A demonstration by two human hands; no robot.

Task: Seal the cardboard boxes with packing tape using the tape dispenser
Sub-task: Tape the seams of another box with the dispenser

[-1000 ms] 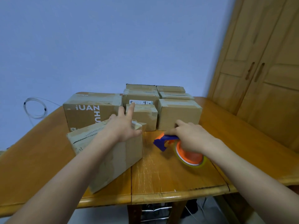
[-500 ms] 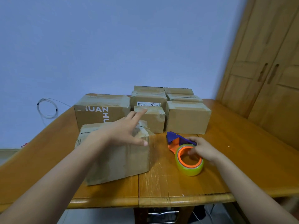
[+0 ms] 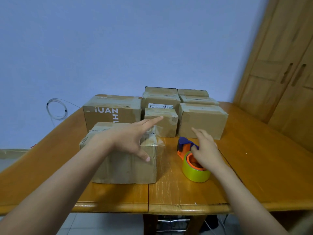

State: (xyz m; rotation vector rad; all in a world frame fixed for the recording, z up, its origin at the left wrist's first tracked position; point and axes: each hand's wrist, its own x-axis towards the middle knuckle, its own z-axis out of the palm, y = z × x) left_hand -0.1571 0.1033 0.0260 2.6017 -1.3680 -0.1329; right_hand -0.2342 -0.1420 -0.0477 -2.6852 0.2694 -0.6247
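Now the near box sits at the front of the counter, and everything is placed from it. On its top rests the left hand, fingers spread and straight, the forefinger pointing toward the back row, the thumb hanging over the front right edge; it presses and does not grip. A loose flap of clear tape stands up at the box's right end, just beside that hand.

Right of the box, near but apart from it, the dispenser lies on the counter, its long axis running from the blue blade end at the back to the green roll at the front. The right hand lies over it, clearly the nearer one, fingers partly straight and pointing backward. Whether the thumb grips inside the orange core I cannot tell. Further boxes stand behind.

Against half a second ago, the right hand has shifted from the roll's core up over the handle, and the dispenser has turned slightly. The left hand and box have barely moved. The next move likely calls for lifting the dispenser leftward to the box's right end.
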